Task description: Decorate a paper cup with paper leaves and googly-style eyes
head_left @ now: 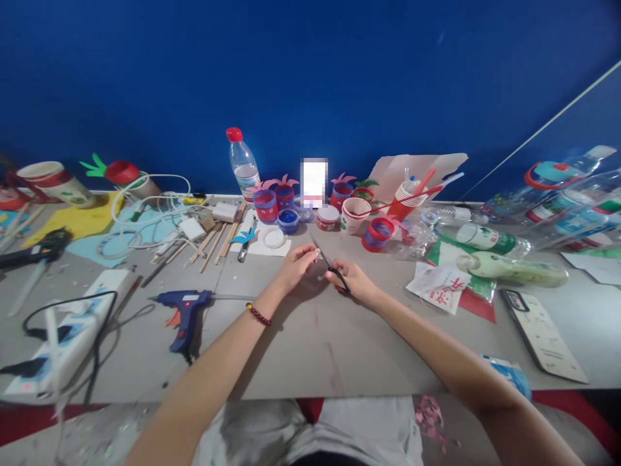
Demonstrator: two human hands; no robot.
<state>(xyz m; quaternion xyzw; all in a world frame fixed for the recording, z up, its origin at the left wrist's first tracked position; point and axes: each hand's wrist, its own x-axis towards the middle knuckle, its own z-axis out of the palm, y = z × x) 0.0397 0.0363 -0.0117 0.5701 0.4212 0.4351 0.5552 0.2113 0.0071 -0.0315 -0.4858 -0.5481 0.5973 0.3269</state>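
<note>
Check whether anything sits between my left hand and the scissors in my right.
Nothing visible does. The right hand grips the scissors by the handles, and the left hand is right at the blades, fingertips beside them. Only bare table lies under both hands.

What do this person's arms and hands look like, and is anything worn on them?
Both forearms are bare, with no sleeves or gloves in view. The left hand has a bracelet of dark red beads round its wrist. The right hand shows no ring, watch or band. No markings can be made out on either arm.
</note>
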